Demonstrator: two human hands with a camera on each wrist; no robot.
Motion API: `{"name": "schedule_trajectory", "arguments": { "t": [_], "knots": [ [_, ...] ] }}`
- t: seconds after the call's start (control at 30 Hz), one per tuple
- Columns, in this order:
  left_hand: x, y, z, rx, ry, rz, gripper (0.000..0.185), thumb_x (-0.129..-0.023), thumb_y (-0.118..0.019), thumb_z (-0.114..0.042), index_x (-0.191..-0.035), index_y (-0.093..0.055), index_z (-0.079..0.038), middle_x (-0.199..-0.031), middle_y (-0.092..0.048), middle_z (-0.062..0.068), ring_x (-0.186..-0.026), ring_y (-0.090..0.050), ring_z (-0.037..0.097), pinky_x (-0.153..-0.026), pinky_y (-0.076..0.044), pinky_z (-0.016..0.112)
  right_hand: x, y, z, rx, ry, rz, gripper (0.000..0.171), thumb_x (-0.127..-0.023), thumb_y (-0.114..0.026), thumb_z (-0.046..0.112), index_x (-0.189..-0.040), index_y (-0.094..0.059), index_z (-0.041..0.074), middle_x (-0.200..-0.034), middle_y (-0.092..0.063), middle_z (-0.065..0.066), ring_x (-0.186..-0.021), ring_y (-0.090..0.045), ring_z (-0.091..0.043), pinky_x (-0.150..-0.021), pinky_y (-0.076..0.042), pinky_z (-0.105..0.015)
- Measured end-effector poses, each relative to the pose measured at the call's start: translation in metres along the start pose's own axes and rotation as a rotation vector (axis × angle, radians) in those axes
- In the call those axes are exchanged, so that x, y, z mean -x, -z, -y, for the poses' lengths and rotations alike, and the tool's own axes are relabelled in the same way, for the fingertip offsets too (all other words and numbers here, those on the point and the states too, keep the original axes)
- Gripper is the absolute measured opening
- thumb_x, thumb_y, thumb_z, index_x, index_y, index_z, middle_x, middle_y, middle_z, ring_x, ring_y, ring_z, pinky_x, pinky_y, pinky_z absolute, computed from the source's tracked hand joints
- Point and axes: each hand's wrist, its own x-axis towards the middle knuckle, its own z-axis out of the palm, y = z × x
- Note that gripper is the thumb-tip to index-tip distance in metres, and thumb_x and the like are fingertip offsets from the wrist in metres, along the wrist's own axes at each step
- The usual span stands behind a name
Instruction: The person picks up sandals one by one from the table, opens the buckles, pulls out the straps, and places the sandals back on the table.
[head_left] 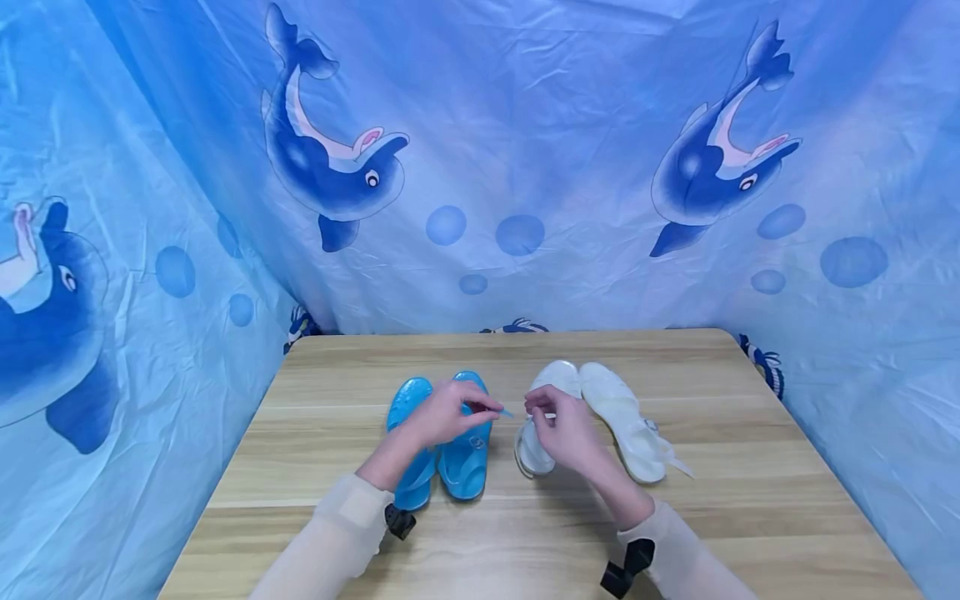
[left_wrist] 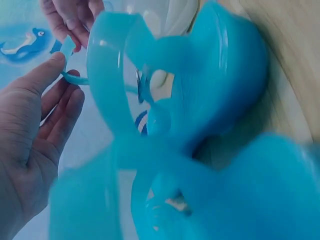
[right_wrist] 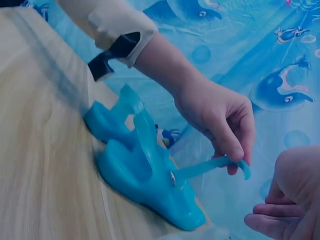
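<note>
On the table a pair of blue jelly sandals sits left of centre, toes pointing away. My left hand (head_left: 450,412) reaches over the right blue sandal (head_left: 465,479) and pinches its ankle strap (right_wrist: 202,167) between thumb and fingers. The strap stretches out from the buckle, and its tip sticks out past the fingertips. The left blue sandal (head_left: 407,400) stands alongside, partly covered by the left wrist. My right hand (head_left: 566,433) hovers over the left white sandal (head_left: 561,375), fingers loosely bent and nothing between them, a short gap from the strap's tip.
The right white sandal (head_left: 611,392) lies beside its mate, its loose strap (head_left: 678,462) trailing to the right. Wood-grain table (head_left: 750,517) stretches around the shoes. Behind and beside it hangs a blue curtain (head_left: 465,150) printed with dolphins.
</note>
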Motion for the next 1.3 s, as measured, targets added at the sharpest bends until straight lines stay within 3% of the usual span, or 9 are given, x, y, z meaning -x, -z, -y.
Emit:
{"name": "schedule_trajectory", "arguments": {
  "t": [0.13, 0.3, 0.5, 0.7, 0.93, 1.17, 1.3],
  "knots": [
    [-0.009, -0.009, -0.003, 0.002, 0.012, -0.014, 0.016, -0.099, -0.078, -0.019, -0.113, -0.084, -0.014, -0.102, -0.082, -0.001, -0.088, -0.072, 0.008, -0.081, -0.064, 0.035, -0.001, 0.008, -0.006, 0.032, 0.025, 0.009, 0.014, -0.098, -0.067, 0.001, -0.109, -0.076, 0.005, -0.103, -0.08, -0.012, -0.098, -0.078, -0.024, -0.084, -0.065, -0.038],
    [-0.021, -0.025, -0.005, 0.009, 0.026, -0.028, 0.017, -0.098, -0.079, -0.02, -0.112, -0.085, -0.013, -0.103, -0.084, 0.0, -0.088, -0.076, 0.009, -0.08, -0.061, 0.021, -0.003, 0.014, -0.013, 0.079, 0.049, -0.011, 0.019, -0.097, -0.063, -0.003, -0.11, -0.076, 0.002, -0.103, -0.081, -0.013, -0.097, -0.078, -0.024, -0.085, -0.064, -0.037],
    [-0.027, -0.032, -0.011, 0.038, 0.077, 0.041, 0.022, -0.098, -0.079, -0.022, -0.117, -0.083, -0.011, -0.107, -0.083, 0.002, -0.09, -0.075, 0.01, -0.08, -0.061, 0.021, -0.006, 0.017, -0.016, 0.129, 0.057, -0.04, 0.026, -0.094, -0.059, -0.006, -0.107, -0.077, 0.006, -0.101, -0.081, -0.011, -0.094, -0.077, -0.025, -0.082, -0.062, -0.038],
    [-0.016, -0.017, -0.004, 0.004, 0.129, 0.05, 0.024, -0.099, -0.078, -0.023, -0.119, -0.082, -0.01, -0.105, -0.082, 0.001, -0.089, -0.074, 0.01, -0.081, -0.063, 0.03, -0.01, 0.016, -0.018, 0.126, 0.082, -0.028, 0.022, -0.094, -0.063, -0.005, -0.106, -0.078, 0.006, -0.103, -0.081, -0.014, -0.096, -0.077, -0.025, -0.087, -0.064, -0.043],
    [0.01, 0.002, 0.009, -0.084, 0.205, 0.093, 0.023, -0.098, -0.079, -0.022, -0.118, -0.082, -0.011, -0.11, -0.082, 0.003, -0.093, -0.072, 0.014, -0.078, -0.059, 0.026, -0.01, 0.017, -0.017, 0.128, 0.073, 0.019, 0.019, -0.096, -0.067, -0.001, -0.107, -0.079, 0.009, -0.104, -0.081, -0.012, -0.098, -0.078, -0.024, -0.091, -0.063, -0.044],
    [0.028, 0.008, 0.01, -0.14, 0.197, 0.132, 0.023, -0.098, -0.078, -0.02, -0.117, -0.082, -0.009, -0.114, -0.082, 0.005, -0.088, -0.073, 0.018, -0.069, -0.052, 0.022, -0.008, 0.01, -0.012, 0.142, 0.022, 0.094, 0.017, -0.099, -0.069, 0.005, -0.11, -0.079, 0.014, -0.11, -0.08, -0.01, -0.105, -0.076, -0.025, -0.096, -0.062, -0.047],
    [0.034, 0.008, 0.009, -0.191, 0.191, 0.169, 0.023, -0.097, -0.079, -0.02, -0.116, -0.082, -0.007, -0.114, -0.082, 0.006, -0.087, -0.074, 0.016, -0.068, -0.053, 0.021, -0.012, 0.003, -0.006, 0.151, 0.038, 0.155, 0.018, -0.1, -0.068, 0.005, -0.111, -0.08, 0.013, -0.111, -0.08, -0.009, -0.107, -0.075, -0.025, -0.096, -0.062, -0.046]
  ]
}}
